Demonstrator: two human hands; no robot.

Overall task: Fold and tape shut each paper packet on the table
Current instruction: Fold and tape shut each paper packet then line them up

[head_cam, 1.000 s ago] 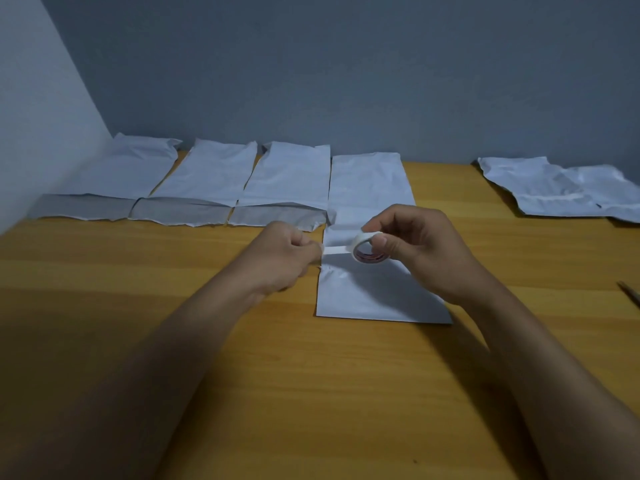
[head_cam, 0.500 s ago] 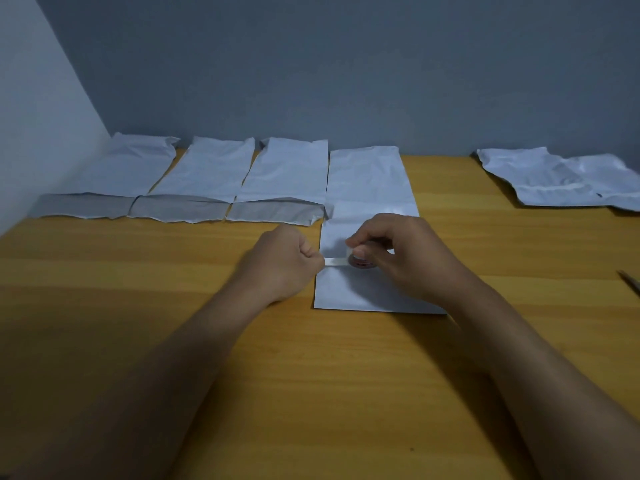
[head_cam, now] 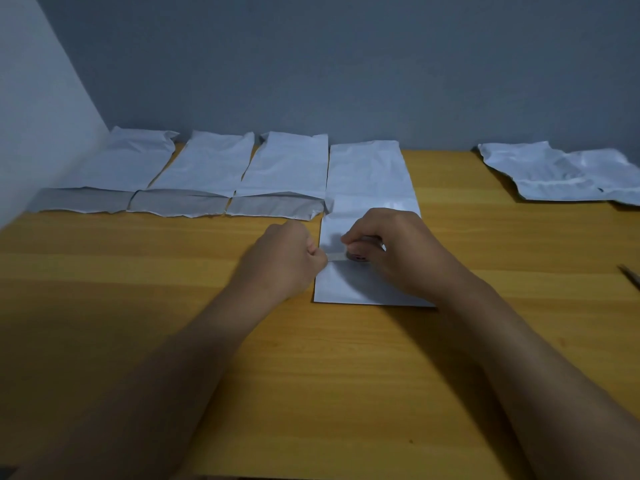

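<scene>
Head view: on the yellow wooden table (head_cam: 311, 358), the white paper packet being worked on (head_cam: 367, 174) lies at twelve o'clock from the person, its long axis running from six to twelve. The left hand (head_cam: 287, 261), fingers clenched, pinches the free end of the white tape strip (head_cam: 335, 257) just off the packet's nine-o'clock edge. The right hand (head_cam: 398, 251) curls its fingers around the small roll of white tape with a reddish core (head_cam: 358, 256), low over the packet. The strip runs crosswise, from nine to three, across the packet's long axis, so it appears ready to be pressed down. Three more white packets (head_cam: 207, 168) with grey flaps lie in a row toward ten o'clock, crumpled ones (head_cam: 554, 171) at two. Bare table lies open toward six o'clock.
</scene>
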